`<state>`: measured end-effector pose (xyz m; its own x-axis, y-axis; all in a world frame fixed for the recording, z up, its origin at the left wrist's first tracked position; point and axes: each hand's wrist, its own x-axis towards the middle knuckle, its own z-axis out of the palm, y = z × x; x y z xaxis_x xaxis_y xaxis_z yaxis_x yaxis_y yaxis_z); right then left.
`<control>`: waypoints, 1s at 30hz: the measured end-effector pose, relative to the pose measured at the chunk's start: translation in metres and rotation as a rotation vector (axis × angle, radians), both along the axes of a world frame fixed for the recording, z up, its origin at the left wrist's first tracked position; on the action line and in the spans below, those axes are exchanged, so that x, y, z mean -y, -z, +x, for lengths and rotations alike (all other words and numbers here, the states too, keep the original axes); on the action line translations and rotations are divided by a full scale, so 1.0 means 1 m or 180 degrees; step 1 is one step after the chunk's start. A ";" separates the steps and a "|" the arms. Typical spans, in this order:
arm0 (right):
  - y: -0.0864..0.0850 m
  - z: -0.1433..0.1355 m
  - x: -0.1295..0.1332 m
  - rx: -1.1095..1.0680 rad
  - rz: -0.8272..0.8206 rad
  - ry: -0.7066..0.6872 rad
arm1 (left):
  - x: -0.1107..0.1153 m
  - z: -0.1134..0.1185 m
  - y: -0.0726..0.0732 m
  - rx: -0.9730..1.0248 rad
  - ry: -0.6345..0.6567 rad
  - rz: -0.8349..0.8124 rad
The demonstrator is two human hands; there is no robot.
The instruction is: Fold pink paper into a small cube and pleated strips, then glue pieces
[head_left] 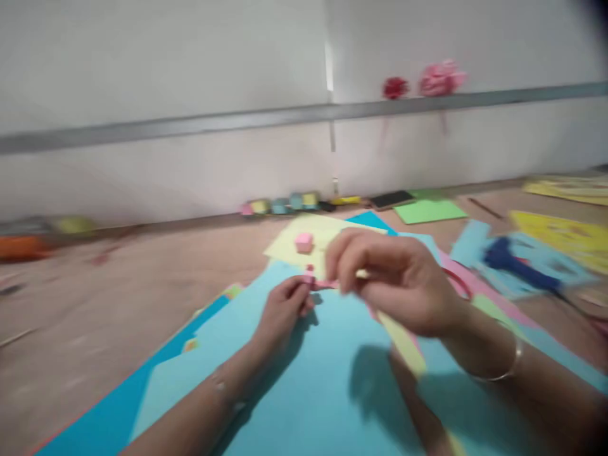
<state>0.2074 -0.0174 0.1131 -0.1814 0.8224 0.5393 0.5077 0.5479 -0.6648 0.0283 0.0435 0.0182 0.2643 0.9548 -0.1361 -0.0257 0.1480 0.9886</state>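
My left hand (284, 303) is closed in a pinch on a small pink paper piece (308, 277), above light blue paper sheets (323, 380). From it a thin pink paper strip (325, 284) runs across to the fingertips of my right hand (403, 278). Those fingers are curled together and seem to grip the strip's far end, though blur hides the exact contact. Just beyond both hands, a small pink paper cube (304, 242) rests on a pale yellow sheet (285, 244).
Along the wall stand several small coloured blocks (280, 205), a dark phone (392, 200) and green paper (430, 209). At the right lie a dark blue glue gun (520, 265) and a yellow printed sheet (565, 237). Pink paper flowers (441, 79) hang on the wall; an orange object (23, 248) lies left.
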 end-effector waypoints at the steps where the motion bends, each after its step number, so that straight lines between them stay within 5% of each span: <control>1: 0.006 -0.004 -0.015 -0.0179 0.0167 -0.0135 | -0.005 -0.001 0.003 -0.0052 -0.0080 0.0051; 5: 0.042 -0.008 -0.057 0.0248 -0.0198 0.0027 | -0.017 -0.007 0.015 -0.0069 0.0038 0.0199; 10: 0.076 -0.013 -0.059 0.0887 -0.0380 0.0571 | -0.014 -0.006 0.020 0.0029 0.0218 0.0404; 15: 0.085 -0.021 -0.058 0.0850 -0.0203 0.0556 | -0.014 -0.004 0.023 0.0034 0.0308 0.0460; 21: 0.084 -0.025 -0.052 0.0339 -0.0113 0.1043 | -0.013 -0.004 0.022 0.0019 0.0116 0.0428; 26: 0.086 -0.035 -0.043 0.0944 0.0734 0.0290 | -0.013 -0.005 0.020 0.0229 -0.0255 0.0349; 30: 0.091 -0.045 -0.039 0.1367 0.0834 -0.0282 | -0.014 -0.008 0.022 0.0347 0.0071 0.0708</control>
